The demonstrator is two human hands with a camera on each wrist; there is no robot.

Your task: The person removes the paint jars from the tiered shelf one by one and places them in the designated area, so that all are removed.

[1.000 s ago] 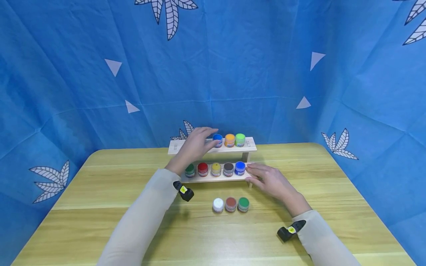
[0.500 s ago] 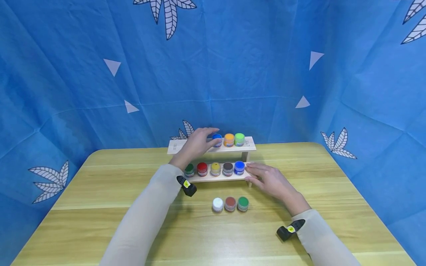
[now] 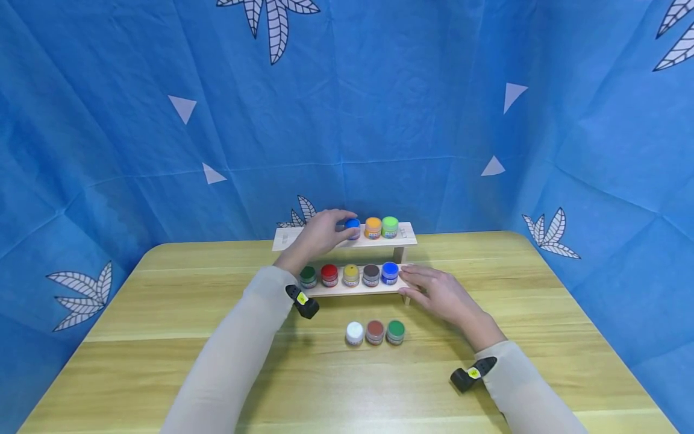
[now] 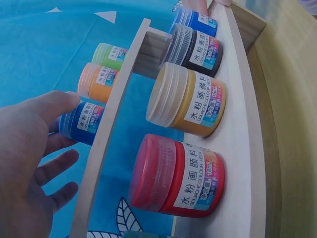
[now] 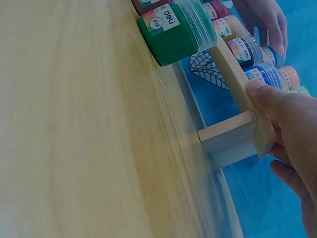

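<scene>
On the upper shelf of a two-step wooden rack, my left hand pinches a blue gouache paint jar between thumb and index finger. The other left fingers hang behind the shelf in the left wrist view. Right of that jar stand an orange jar and a light green jar. My right hand grips the right end of the lower shelf, thumb on its front edge, beside a blue jar. Along this shelf also stand dark brown, yellow, red and dark green jars.
In front of the rack, a white jar, a reddish-brown jar and a green jar stand in a row on the wooden table. A blue cloth with leaf prints hangs behind the table.
My left wrist has shifted slightly right, and the thumb and index finger have closed in on the blue jar on the upper shelf. The right hand stays at the rack's end.
</scene>
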